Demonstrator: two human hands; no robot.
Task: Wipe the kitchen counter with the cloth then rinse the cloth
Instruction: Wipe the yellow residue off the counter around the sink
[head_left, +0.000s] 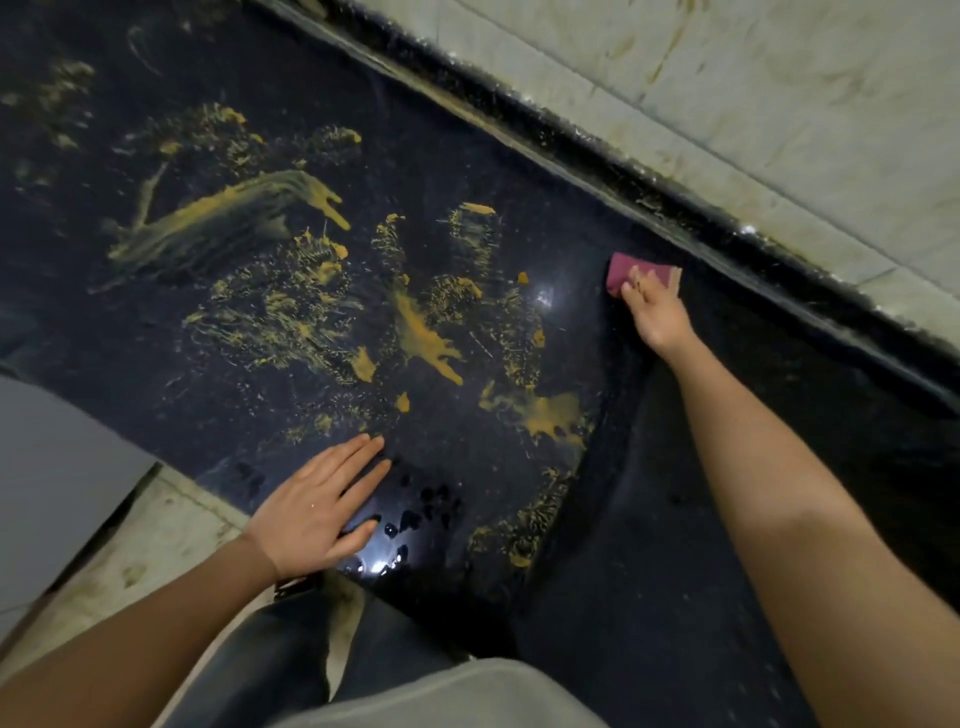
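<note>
Stained dark counter (467, 156), maroon cloth (628, 267) lengthwise along back edge, right hand (657, 314) gripping

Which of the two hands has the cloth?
The right hand, gripping the maroon cloth near the wall; the left hand lies flat and empty.

Left hand (311, 512) flat, fingers straight; right hand (657, 312), arm outstretched, holds cloth (626, 269).

Right hand (655, 317) presses cloth (635, 272) on stained counter (291, 395); left hand (317, 506) flat.
</note>
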